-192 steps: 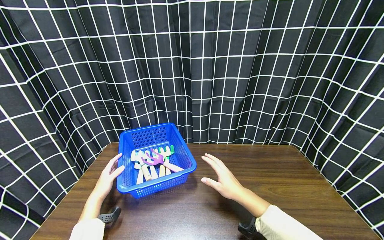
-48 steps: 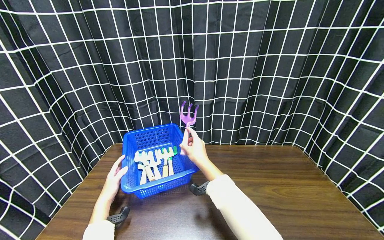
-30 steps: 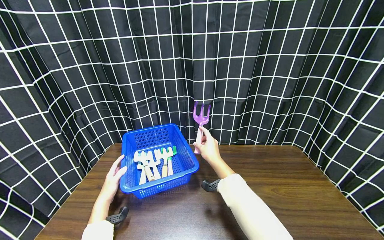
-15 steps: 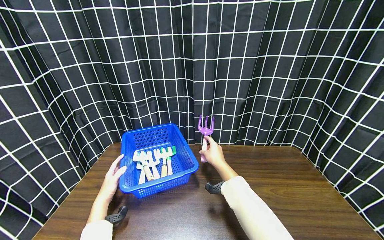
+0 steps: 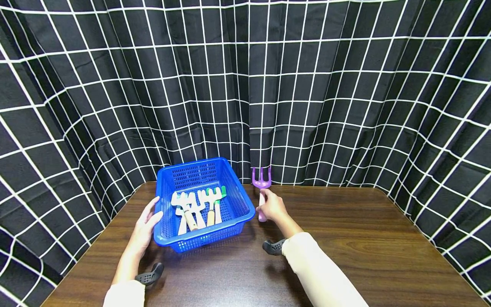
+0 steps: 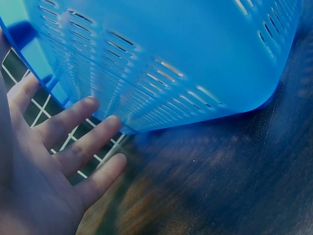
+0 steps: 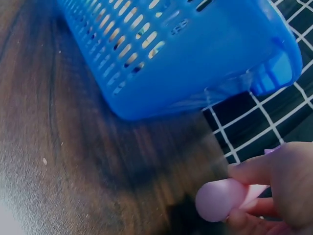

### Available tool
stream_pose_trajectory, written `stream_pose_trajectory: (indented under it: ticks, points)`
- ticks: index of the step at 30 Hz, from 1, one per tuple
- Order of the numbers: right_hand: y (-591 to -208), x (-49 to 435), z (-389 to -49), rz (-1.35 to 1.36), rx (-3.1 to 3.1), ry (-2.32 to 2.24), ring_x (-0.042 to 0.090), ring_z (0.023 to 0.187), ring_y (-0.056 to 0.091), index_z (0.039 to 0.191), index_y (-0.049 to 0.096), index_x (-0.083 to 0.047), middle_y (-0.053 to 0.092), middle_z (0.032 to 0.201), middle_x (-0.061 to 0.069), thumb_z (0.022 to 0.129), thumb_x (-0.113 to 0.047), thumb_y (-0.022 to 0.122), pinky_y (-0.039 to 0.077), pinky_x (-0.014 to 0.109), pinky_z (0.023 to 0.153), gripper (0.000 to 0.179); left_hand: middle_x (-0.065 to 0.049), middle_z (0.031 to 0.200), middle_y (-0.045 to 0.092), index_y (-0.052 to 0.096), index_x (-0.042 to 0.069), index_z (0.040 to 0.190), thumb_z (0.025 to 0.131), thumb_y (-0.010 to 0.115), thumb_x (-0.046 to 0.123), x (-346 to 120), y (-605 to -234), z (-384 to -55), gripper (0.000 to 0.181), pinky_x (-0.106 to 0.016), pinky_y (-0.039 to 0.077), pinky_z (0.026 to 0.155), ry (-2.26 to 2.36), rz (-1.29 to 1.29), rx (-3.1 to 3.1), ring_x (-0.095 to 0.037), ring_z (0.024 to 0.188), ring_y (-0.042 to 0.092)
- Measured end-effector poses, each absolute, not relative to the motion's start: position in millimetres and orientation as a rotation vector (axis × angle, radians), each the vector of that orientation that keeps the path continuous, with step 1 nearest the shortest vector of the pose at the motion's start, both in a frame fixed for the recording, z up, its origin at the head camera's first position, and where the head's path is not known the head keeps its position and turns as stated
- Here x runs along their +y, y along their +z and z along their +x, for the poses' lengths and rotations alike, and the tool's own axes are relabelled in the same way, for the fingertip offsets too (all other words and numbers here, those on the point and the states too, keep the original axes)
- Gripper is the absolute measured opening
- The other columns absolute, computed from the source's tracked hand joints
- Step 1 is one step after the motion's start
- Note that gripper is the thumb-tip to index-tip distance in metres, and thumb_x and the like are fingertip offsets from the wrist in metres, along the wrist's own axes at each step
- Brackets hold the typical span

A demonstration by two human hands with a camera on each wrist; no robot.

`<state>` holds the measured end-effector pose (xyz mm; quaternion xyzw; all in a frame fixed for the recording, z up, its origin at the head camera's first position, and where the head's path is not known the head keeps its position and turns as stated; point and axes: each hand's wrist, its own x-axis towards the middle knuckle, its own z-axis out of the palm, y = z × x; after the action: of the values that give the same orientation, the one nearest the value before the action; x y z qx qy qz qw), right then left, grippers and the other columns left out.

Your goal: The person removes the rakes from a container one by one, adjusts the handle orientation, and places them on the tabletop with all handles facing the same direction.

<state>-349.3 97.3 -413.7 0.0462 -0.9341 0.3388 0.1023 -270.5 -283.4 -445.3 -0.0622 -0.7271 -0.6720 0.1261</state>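
Observation:
In the head view my right hand [image 5: 273, 207] pinches the pale pink handle of a purple three-pronged garden hand fork [image 5: 261, 183], just right of the blue basket. Its prongs point away from me, low near the table's back edge. The right wrist view shows the rounded handle end [image 7: 220, 200] between thumb and fingers. My left hand [image 5: 145, 224] rests at the left rim of the blue basket [image 5: 207, 233]. In the left wrist view its fingers [image 6: 90, 144] are spread along the basket's outer side. Several white-headed garden forks [image 5: 195, 207] lie inside the basket.
A green-headed fork [image 5: 222, 192] lies at the right among those in the basket. The brown wooden table [image 5: 345, 247] stretches to the right. A black curtain with a white grid [image 5: 326, 98] hangs behind and at both sides.
My right hand has picked the purple hand fork out of the basket, carried it right past the rim, and lowered it towards the table. The left hand has stayed at the basket's left side.

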Motion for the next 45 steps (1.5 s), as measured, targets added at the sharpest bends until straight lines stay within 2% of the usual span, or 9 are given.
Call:
stream_pose_trajectory:
  ticks: [3,6,9,12,15,21,34,41,45]
  points:
    - [-416.5,99.2,-348.0,0.118,-2.811,1.007,0.037,0.102,0.062,0.130,0.058,-0.005,0.065,0.115,0.021,0.067,-0.003,0.081,0.051,0.044,0.082,0.066,-0.025,0.142,0.038,0.024,0.009,0.153,0.104,0.044,0.019,-283.1,-445.5,-271.3,0.054,-0.027,0.052,0.081,-1.954,-0.184,-2.128,-0.007,0.104,0.061]
    - [-419.7,101.3,-348.2,0.101,-2.848,1.023,0.036,0.097,0.062,0.129,0.059,-0.005,0.065,0.114,0.022,0.067,-0.002,0.081,0.054,0.036,0.067,0.066,-0.027,0.142,0.037,0.024,0.010,0.154,0.104,0.044,0.019,-283.0,-445.7,-271.5,0.054,-0.027,0.052,0.080,-1.951,-0.182,-2.134,-0.007,0.103,0.061]
    - [-423.8,102.5,-350.2,0.081,-2.864,1.090,0.035,0.091,0.062,0.129,0.060,-0.004,0.065,0.111,0.023,0.066,0.001,0.080,0.053,0.029,0.054,0.067,-0.024,0.138,0.042,0.025,0.010,0.153,0.104,0.045,0.018,-283.5,-446.2,-271.5,0.054,-0.029,0.053,0.079,-1.958,-0.182,-2.124,-0.010,0.102,0.063]
    - [-426.7,102.5,-352.2,0.060,-2.864,1.194,0.031,0.080,0.063,0.129,0.060,-0.004,0.064,0.105,0.023,0.064,0.005,0.079,0.053,0.026,0.048,0.068,-0.016,0.133,0.047,0.026,0.009,0.153,0.104,0.045,0.018,-284.1,-446.4,-271.3,0.054,-0.031,0.053,0.079,-1.967,-0.187,-2.112,-0.012,0.102,0.063]
    - [-428.6,102.8,-353.5,0.048,-2.852,1.319,0.027,0.066,0.063,0.130,0.058,-0.001,0.060,0.099,0.024,0.063,0.009,0.076,0.052,0.027,0.044,0.070,-0.018,0.132,0.047,0.025,0.008,0.152,0.104,0.045,0.018,-284.4,-446.4,-271.3,0.053,-0.031,0.054,0.079,-1.977,-0.195,-2.102,-0.015,0.101,0.064]
    - [-430.1,103.2,-356.5,0.035,-2.856,1.386,0.027,0.070,0.062,0.132,0.056,0.000,0.057,0.101,0.025,0.065,0.011,0.076,0.053,0.028,0.047,0.070,-0.033,0.139,0.038,0.024,0.009,0.153,0.104,0.044,0.017,-284.3,-444.9,-270.6,0.053,-0.029,0.053,0.078,-1.983,-0.187,-2.112,-0.014,0.100,0.064]
    - [-430.7,103.9,-363.1,0.045,-2.909,1.174,0.032,0.081,0.062,0.127,0.060,0.000,0.062,0.096,0.023,0.066,0.003,0.080,0.053,0.027,0.048,0.064,-0.032,0.141,0.039,0.023,0.012,0.154,0.104,0.044,0.018,-283.2,-442.9,-269.7,0.055,-0.027,0.052,0.079,-1.966,-0.156,-2.150,-0.010,0.100,0.063]
    - [-429.5,106.0,-362.2,0.096,-2.917,0.981,0.036,0.097,0.061,0.122,0.065,-0.001,0.067,0.103,0.021,0.068,-0.006,0.081,0.051,0.041,0.081,0.056,-0.033,0.141,0.039,0.024,0.010,0.154,0.104,0.044,0.017,-283.7,-443.8,-270.4,0.054,-0.028,0.052,0.080,-1.970,-0.172,-2.141,-0.010,0.100,0.062]
    - [-430.2,106.0,-361.5,0.122,-2.904,0.978,0.036,0.097,0.061,0.120,0.065,0.001,0.068,0.100,0.019,0.069,-0.008,0.082,0.049,0.045,0.086,0.054,-0.033,0.140,0.039,0.024,0.011,0.153,0.104,0.044,0.018,-284.2,-443.4,-270.4,0.054,-0.029,0.053,0.079,-1.969,-0.156,-2.150,-0.012,0.099,0.063]
